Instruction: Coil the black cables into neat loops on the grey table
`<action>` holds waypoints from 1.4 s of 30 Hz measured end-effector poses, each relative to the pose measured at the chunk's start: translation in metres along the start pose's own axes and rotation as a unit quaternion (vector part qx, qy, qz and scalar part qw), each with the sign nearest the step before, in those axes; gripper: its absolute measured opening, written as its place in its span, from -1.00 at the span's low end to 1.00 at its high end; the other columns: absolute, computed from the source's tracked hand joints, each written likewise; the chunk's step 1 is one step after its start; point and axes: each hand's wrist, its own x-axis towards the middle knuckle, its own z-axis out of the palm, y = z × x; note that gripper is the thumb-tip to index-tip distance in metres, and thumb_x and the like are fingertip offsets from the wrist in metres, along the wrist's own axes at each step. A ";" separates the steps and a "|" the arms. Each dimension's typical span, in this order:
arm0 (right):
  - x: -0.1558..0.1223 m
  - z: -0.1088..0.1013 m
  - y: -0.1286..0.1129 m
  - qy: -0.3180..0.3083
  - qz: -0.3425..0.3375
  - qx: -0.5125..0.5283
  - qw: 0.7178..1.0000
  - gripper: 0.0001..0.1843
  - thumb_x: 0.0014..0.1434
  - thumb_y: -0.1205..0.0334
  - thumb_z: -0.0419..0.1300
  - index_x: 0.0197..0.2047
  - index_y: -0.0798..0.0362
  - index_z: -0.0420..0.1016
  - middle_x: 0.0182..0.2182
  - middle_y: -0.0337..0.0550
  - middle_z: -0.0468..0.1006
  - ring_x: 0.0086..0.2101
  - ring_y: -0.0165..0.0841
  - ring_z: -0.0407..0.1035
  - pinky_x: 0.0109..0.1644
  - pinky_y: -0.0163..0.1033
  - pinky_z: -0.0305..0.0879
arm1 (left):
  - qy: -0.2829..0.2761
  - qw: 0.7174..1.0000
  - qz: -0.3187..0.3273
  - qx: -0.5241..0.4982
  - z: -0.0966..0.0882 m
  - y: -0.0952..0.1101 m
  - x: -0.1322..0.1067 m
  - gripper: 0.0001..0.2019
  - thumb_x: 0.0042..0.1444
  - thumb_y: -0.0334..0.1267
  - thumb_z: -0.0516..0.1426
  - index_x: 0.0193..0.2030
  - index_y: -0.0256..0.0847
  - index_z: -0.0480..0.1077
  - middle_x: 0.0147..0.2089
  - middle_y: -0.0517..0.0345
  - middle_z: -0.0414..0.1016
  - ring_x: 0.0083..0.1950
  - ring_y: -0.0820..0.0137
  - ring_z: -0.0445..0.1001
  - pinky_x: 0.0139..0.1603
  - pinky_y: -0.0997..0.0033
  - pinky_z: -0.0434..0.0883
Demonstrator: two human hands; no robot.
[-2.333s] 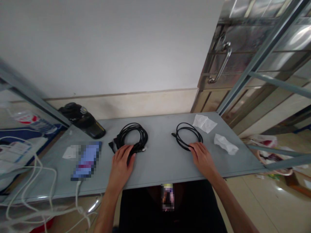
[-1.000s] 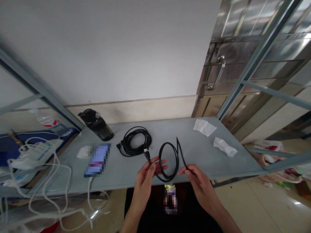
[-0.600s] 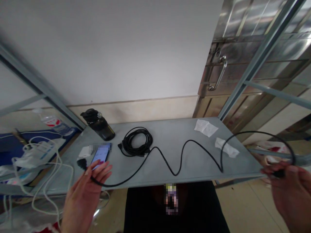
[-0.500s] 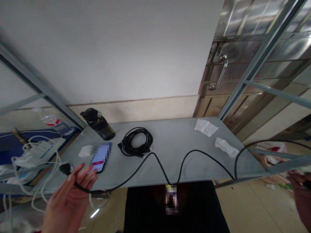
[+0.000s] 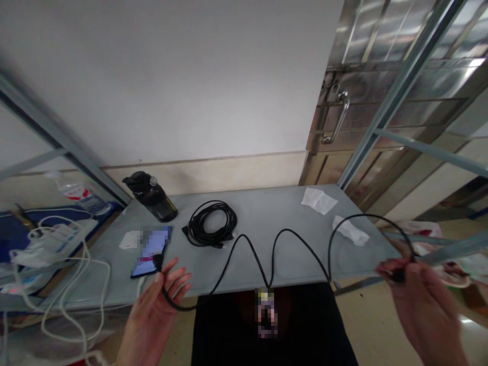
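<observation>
A long black cable (image 5: 256, 251) runs in loose bends between my two hands, dipping at the table's front edge. Near one end, its black plug (image 5: 157, 260) sticks up from my left hand (image 5: 154, 305), where thumb and forefinger pinch it and the other fingers are loosely spread. My right hand (image 5: 419, 295) is closed around the cable's other end, mostly hidden by the fingers. Behind the left hand lies a phone (image 5: 150, 249) with its screen lit. A coiled black cable (image 5: 211, 223) rests at the middle of the grey table (image 5: 263, 208).
A black water bottle (image 5: 150, 195) stands at the back left. Two crumpled white tissues (image 5: 319, 200) lie at the right. White cords (image 5: 78, 277) and a power strip (image 5: 57, 244) crowd the left side. Metal posts (image 5: 400, 91) rise at both table ends.
My left hand has moved right with the plug, now in front of the phone. My right hand has come in from the right edge, drawing the cable's arch leftward.
</observation>
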 end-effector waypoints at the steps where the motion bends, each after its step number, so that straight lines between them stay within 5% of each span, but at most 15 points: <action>1: -0.014 0.020 0.000 -0.020 0.032 0.014 0.999 -0.65 0.42 -0.21 0.38 -0.12 -0.10 0.61 -0.24 -0.08 0.64 -0.22 -0.15 0.60 0.00 0.06 0.65 | -0.006 1.000 -0.012 0.000 0.002 -0.007 -0.003 -0.40 0.00 -0.01 0.55 0.17 -0.16 0.68 -0.06 0.03 0.77 -0.05 0.13 0.76 -0.07 0.27 0.77; 6: -0.097 0.109 -0.009 -0.235 0.050 -0.106 0.965 -0.62 0.67 -0.05 0.07 0.13 -0.09 0.67 0.06 0.00 0.78 -0.02 -0.17 0.71 0.08 -0.10 0.68 | -0.047 0.996 -0.080 0.005 0.010 -0.038 -0.018 -0.44 0.14 0.08 0.47 0.21 -0.16 0.69 0.24 -0.16 0.74 0.23 -0.07 0.73 0.16 0.03 0.74; 10: -0.170 0.167 -0.006 -0.440 -0.154 -0.100 0.879 -0.65 0.63 0.27 0.02 0.24 -0.04 0.60 0.16 0.00 0.74 0.12 -0.23 0.67 0.20 -0.14 0.65 | -0.092 0.989 -0.112 -0.008 0.009 -0.049 -0.026 -0.37 0.21 0.23 0.41 0.24 -0.19 0.70 0.35 -0.25 0.68 0.46 -0.16 0.58 0.42 -0.09 0.60; 14: -0.247 0.207 0.033 -0.400 -0.389 -0.101 0.823 -0.93 0.55 0.22 0.24 -0.04 -0.04 0.58 0.06 -0.17 0.79 0.08 -0.22 0.66 0.23 -0.07 0.64 | -0.098 0.984 -0.145 -0.020 -0.001 -0.047 -0.033 -0.42 0.23 0.20 0.41 0.19 -0.19 0.73 0.31 -0.23 0.71 0.37 -0.13 0.66 0.39 -0.05 0.62; 17: -0.288 0.216 0.060 -0.390 -0.423 -0.129 0.808 -0.88 0.52 0.11 0.31 -0.11 -0.09 0.56 -0.08 -0.26 0.79 -0.06 -0.26 0.66 0.04 -0.17 0.64 | -0.083 0.983 -0.165 -0.011 -0.007 -0.043 -0.042 -0.46 0.17 0.17 0.47 0.12 -0.19 0.74 0.03 -0.18 0.79 -0.03 0.01 0.78 0.01 0.08 0.73; 19: -0.297 0.213 0.066 -0.395 -0.404 -0.135 0.814 -0.87 0.52 0.10 0.30 -0.12 -0.09 0.55 -0.15 -0.28 0.77 -0.15 -0.29 0.63 -0.08 -0.21 0.59 | -0.106 0.981 -0.163 0.007 -0.009 -0.042 -0.049 -0.50 0.23 0.17 0.46 0.10 -0.18 0.73 -0.29 -0.02 0.72 -0.34 0.18 0.67 -0.20 0.19 0.67; 23: -0.273 0.197 0.054 -0.417 -0.382 -0.135 0.813 -0.87 0.56 0.14 0.25 -0.08 -0.03 0.50 -0.22 -0.25 0.70 -0.26 -0.30 0.55 -0.20 -0.18 0.48 | -0.190 0.970 -0.151 -0.014 -0.002 -0.044 -0.063 -0.53 0.35 0.23 0.38 0.07 -0.14 0.72 -0.65 0.30 0.28 -0.66 0.45 0.20 -0.40 0.32 0.49; 28: -0.225 0.185 0.015 -0.426 -0.371 -0.151 0.811 -0.98 0.55 0.24 0.25 -0.02 -0.03 0.50 -0.24 -0.20 0.61 -0.24 -0.25 0.48 -0.15 -0.13 0.41 | -0.206 0.958 -0.199 -0.007 0.013 -0.037 -0.071 -0.45 0.25 0.32 0.42 0.01 -0.17 0.69 -0.65 0.46 -0.05 -0.64 0.54 -0.15 -0.61 0.49 0.08; 31: -0.196 0.191 -0.016 -0.441 -0.349 -0.170 0.809 -0.97 0.56 0.29 0.24 0.00 -0.02 0.51 -0.16 -0.16 0.61 -0.14 -0.22 0.47 0.03 -0.07 0.44 | -0.212 0.964 -0.159 -0.003 0.024 -0.021 -0.056 -0.50 0.28 0.25 0.44 0.00 -0.17 0.66 -0.61 0.53 -0.17 -0.61 0.60 -0.27 -0.59 0.57 0.00; 35: -0.147 0.235 -0.031 -0.447 -0.368 -0.181 0.795 -0.86 0.62 0.29 0.16 -0.02 0.03 0.55 -0.16 -0.10 0.60 -0.05 -0.17 0.40 0.18 0.01 0.39 | -0.228 0.972 -0.045 -0.025 0.050 -0.003 0.006 -0.57 0.29 0.06 0.47 0.08 -0.22 0.62 -0.57 0.56 -0.16 -0.62 0.60 -0.23 -0.63 0.61 0.04; 37: -0.121 0.271 -0.020 -0.425 -0.395 -0.193 0.791 -0.82 0.64 0.25 0.16 -0.03 0.05 0.58 -0.14 -0.08 0.62 0.00 -0.16 0.39 0.26 0.05 0.34 | -0.215 0.976 0.033 0.009 0.065 0.000 0.050 -0.55 0.29 0.01 0.46 0.13 -0.27 0.59 -0.55 0.56 -0.08 -0.62 0.59 -0.17 -0.63 0.59 0.04; 39: -0.096 0.310 -0.001 -0.423 -0.402 -0.218 0.782 -0.79 0.65 0.21 0.17 0.00 0.03 0.63 -0.11 -0.07 0.64 0.04 -0.14 0.39 0.33 0.09 0.28 | -0.174 0.970 0.141 0.090 0.074 -0.002 0.094 -0.55 0.27 0.07 0.43 0.07 -0.25 0.57 -0.53 0.52 0.01 -0.58 0.54 0.04 -0.51 0.52 0.26; 42: -0.069 0.357 0.029 -0.441 -0.376 -0.248 0.776 -0.80 0.63 0.20 0.21 0.07 0.03 0.67 -0.05 -0.04 0.65 0.09 -0.12 0.40 0.36 0.12 0.27 | -0.072 0.905 0.309 0.284 0.071 -0.007 0.144 -0.59 0.31 0.19 0.33 -0.13 -0.15 0.51 -0.38 0.23 0.40 -0.33 0.30 0.45 -0.15 0.23 0.52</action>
